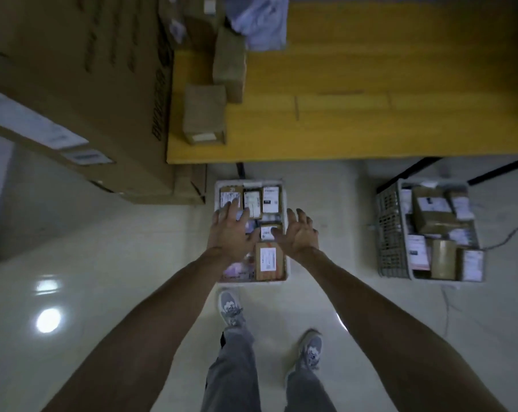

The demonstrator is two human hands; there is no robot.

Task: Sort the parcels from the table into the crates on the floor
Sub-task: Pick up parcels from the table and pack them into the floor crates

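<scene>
Nearest unsorted cardboard parcel (204, 113): probably light, rigid; take by opposite sides; left hand (232, 230) and right hand (299, 233) spread, empty.

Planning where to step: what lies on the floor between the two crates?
Bare floor between the white crate and the grey crate, per the head view.

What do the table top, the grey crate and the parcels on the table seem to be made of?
Table top: probably wood or laminate, yellow, smooth, faint plank seams.
Grey crate: likely plastic, given its moulded lattice wall.
Parcels on the table: brown cardboard, matte; one shows a white label.
</scene>
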